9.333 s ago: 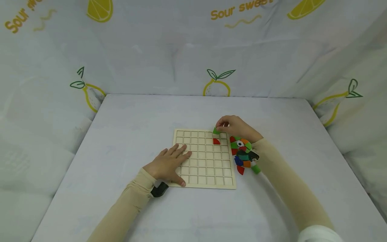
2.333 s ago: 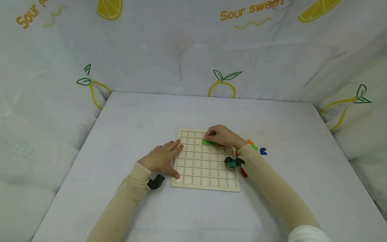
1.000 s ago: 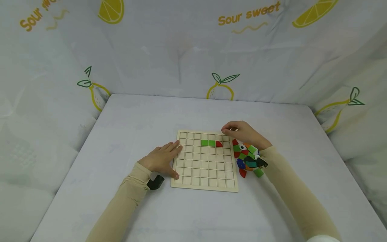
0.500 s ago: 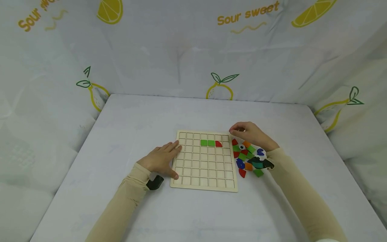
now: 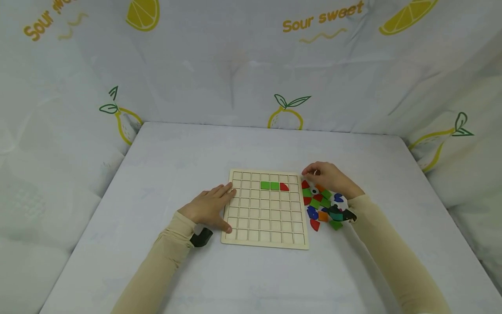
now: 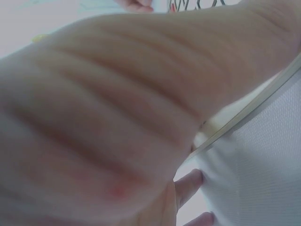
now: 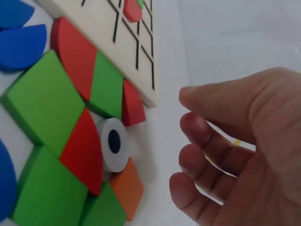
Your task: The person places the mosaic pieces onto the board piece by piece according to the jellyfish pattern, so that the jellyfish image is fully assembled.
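Note:
My left hand (image 5: pixel 209 208) lies with spread fingers on the left edge of a pale wooden grid board (image 5: pixel 265 215). In the board's upper part, a green square (image 5: pixel 265 186), another green square (image 5: pixel 275 186) and a red rounded piece (image 5: pixel 284 187) sit side by side in one row. Past the board's top right corner hovers my right hand (image 5: pixel 330 178), its fingers loosely bent. The right wrist view shows this hand (image 7: pixel 254 132) with nothing between thumb and fingers, beside a white ring-shaped piece (image 7: pixel 109 155) with a dark centre and a red piece (image 7: pixel 133 103).
Right of the board lies a loose group of coloured pieces, among them an orange one (image 5: pixel 323 216), blue ones (image 5: pixel 312 213) and a red one (image 5: pixel 315 225). The right wrist strap hides part of the group. A patterned cloth (image 5: pixel 231 65) hangs behind the white table (image 5: pixel 176 152).
The green piece pinched earlier is out of my right hand, and two green squares now stand left of the red one. My right hand has moved right, off the board. My left hand has shifted toward the board's edge.

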A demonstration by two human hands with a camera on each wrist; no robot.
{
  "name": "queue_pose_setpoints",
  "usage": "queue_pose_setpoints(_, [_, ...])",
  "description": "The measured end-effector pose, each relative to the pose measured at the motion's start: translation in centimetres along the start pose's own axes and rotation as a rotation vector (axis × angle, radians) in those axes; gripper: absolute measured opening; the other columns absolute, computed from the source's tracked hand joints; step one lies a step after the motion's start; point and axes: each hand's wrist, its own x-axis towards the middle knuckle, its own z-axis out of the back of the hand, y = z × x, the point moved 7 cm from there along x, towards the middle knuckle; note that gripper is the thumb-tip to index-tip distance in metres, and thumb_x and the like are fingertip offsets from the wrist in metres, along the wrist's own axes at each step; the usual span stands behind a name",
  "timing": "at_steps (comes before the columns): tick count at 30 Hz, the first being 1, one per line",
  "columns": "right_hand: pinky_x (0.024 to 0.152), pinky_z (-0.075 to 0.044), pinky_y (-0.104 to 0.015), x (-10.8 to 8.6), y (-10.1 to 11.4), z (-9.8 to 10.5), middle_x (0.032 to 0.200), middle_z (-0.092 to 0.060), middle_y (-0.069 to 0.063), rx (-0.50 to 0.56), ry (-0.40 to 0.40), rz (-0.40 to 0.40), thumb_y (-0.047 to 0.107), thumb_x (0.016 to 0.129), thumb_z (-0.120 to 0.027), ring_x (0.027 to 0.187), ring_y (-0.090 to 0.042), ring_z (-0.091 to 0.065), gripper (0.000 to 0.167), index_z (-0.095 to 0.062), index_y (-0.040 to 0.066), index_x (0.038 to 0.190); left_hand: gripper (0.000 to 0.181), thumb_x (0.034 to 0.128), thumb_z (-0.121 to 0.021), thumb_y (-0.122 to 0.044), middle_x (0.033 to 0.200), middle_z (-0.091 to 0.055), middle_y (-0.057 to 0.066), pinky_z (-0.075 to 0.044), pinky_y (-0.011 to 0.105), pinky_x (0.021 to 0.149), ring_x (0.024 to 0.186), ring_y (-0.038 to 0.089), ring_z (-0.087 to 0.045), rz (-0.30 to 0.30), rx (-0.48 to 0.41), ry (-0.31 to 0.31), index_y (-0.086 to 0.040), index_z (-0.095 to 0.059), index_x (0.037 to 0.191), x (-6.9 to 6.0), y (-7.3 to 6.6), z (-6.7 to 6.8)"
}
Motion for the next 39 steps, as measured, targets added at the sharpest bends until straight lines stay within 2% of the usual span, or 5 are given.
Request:
queue_pose_setpoints(21, [0.075, -0.052, -0.030, -0.9, -2.1, -0.1, 0.115, -0.061, -0.017, -0.075, 0.005, 0.018, 0.020, 0.101, -0.061, 0.090, -0.024, -0.055, 0.032, -0.067, 0.001, 0.126, 0.112, 0.0799, -0.083, -0.047, 0.173, -0.002, 0.006, -0.015, 0.057, 0.129, 0.160, 0.031, -0.008, -0.002, -0.008, 0.013, -0.014, -0.017, 0.164, 0.1, 0.0, 0.0])
queue_pose_setpoints(26, [0.072, -0.050, -0.027, -1.3, -2.2, -0.4, 0.109, -0.060, -0.015, -0.050, 0.004, 0.035, 0.022, 0.098, -0.067, 0.089, -0.023, -0.054, 0.023, -0.071, 0.005, 0.112, 0.112, 0.0795, -0.084, -0.048, 0.173, -0.003, 0.006, -0.016, 0.057, 0.128, 0.160, 0.032, -0.008, -0.002, -0.002, 0.009, -0.014, -0.018, 0.164, 0.1, 0.1, 0.0])
queue_pose_setpoints(31, [0.077, -0.047, -0.031, -1.6, -1.4, -1.1, 0.107, -0.059, -0.014, -0.092, 0.011, 0.078, 0.026, 0.093, -0.074, 0.100, -0.028, -0.047, 0.017, -0.073, 0.009, 0.097, 0.113, 0.0792, -0.084, -0.048, 0.173, -0.004, 0.006, -0.017, 0.057, 0.128, 0.160, 0.032, -0.009, -0.004, 0.003, 0.005, -0.014, -0.018, 0.164, 0.2, 0.2, -0.2])
queue_pose_setpoints(35, [0.081, -0.045, -0.034, -1.7, -1.1, -1.4, 0.106, -0.060, -0.013, -0.141, 0.009, 0.084, 0.026, 0.092, -0.075, 0.105, -0.029, -0.044, 0.017, -0.073, 0.010, 0.097, 0.113, 0.0788, -0.084, -0.048, 0.173, -0.004, 0.006, -0.017, 0.058, 0.128, 0.160, 0.032, -0.009, -0.005, 0.000, 0.000, -0.013, -0.018, 0.164, 0.2, 0.3, -0.2])
queue_pose_setpoints(39, [0.077, -0.044, -0.033, -1.4, -1.2, -1.2, 0.108, -0.062, -0.015, -0.167, -0.025, 0.078, 0.025, 0.094, -0.073, 0.103, -0.030, -0.045, 0.021, -0.073, 0.006, 0.102, 0.113, 0.0790, -0.084, -0.048, 0.173, -0.003, 0.006, -0.017, 0.058, 0.128, 0.160, 0.032, -0.009, -0.003, -0.002, 0.003, -0.013, -0.018, 0.164, 0.2, 0.3, -0.2])
